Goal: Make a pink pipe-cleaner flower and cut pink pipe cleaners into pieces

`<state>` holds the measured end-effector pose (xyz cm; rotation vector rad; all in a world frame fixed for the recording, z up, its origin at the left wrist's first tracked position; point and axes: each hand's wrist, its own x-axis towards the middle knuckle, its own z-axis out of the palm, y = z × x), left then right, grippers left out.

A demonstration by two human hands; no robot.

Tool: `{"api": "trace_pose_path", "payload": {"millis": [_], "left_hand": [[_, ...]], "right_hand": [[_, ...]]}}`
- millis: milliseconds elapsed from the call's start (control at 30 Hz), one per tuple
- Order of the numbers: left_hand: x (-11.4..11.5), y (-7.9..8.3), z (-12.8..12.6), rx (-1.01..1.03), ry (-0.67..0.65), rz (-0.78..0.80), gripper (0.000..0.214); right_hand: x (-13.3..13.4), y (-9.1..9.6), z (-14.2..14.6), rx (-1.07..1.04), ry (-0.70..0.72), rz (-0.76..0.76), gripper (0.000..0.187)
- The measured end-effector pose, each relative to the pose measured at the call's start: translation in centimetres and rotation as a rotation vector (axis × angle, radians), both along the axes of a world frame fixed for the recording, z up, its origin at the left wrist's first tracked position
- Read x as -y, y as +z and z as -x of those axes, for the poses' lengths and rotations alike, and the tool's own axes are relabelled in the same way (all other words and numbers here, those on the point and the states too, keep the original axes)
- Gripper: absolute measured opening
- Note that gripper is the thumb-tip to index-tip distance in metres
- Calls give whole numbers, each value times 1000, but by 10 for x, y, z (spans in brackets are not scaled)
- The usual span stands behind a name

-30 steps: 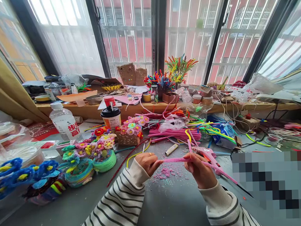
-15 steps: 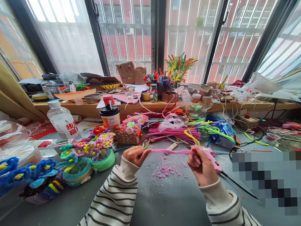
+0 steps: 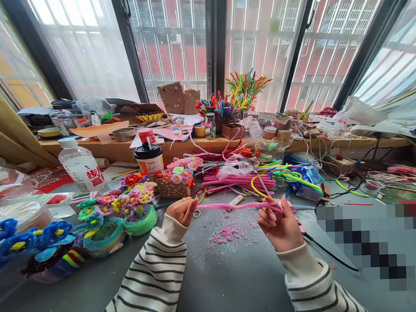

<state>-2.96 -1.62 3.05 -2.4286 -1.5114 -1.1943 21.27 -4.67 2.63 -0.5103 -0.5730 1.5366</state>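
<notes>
A pink pipe cleaner point(image 3: 226, 206) is stretched almost level between my two hands, above the grey table. My left hand point(image 3: 181, 211) pinches its left end between thumb and fingers. My right hand point(image 3: 278, 222) grips the other end, fingers curled and index finger raised. Behind my right hand sits a pink glue gun point(image 3: 301, 226), mostly hidden, with a black cord trailing right. Pink fluff scraps point(image 3: 226, 235) and glitter-like bits lie on the table below the pipe cleaner. A small ring-shaped thing point(image 3: 197, 213) shows beside my left hand.
Pots of fuzzy flowers point(image 3: 140, 217) stand left, with a water bottle point(image 3: 80, 165) and a lidded cup point(image 3: 149, 159) behind. A bundle of pink pipe cleaners point(image 3: 236, 182) lies ahead, green and yellow ones point(image 3: 290, 176) to its right. Cluttered sill point(image 3: 180, 143) runs under the windows.
The view has shifted slightly. My right hand's index finger has lifted, and the pipe cleaner's right end now lies across that hand's fingers. The left hand keeps its pinch.
</notes>
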Motion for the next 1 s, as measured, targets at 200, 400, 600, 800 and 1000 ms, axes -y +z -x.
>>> {"api": "trace_pose_path", "payload": {"millis": [200,400,600,800,1000], "left_hand": [[-1,-2,-2,-97,-6,98,39],[-5,-6,-1,-150,-184,234,41],[-10,-12,1,-151,-158,274,41],[-12,-10,2,-127,-162,235,43],[-13,-8,1,-105,-205,271,45]], "right_hand": [[-3,-4,-3,146,-225,12,26],[-10,-15,-9,518,-584,-76,23],[-14,-18,-19,656,-593,-100,26],[-16,-13,-19,445,-541,-17,31],[-18,-14,-22,361,-526,31,33]]}}
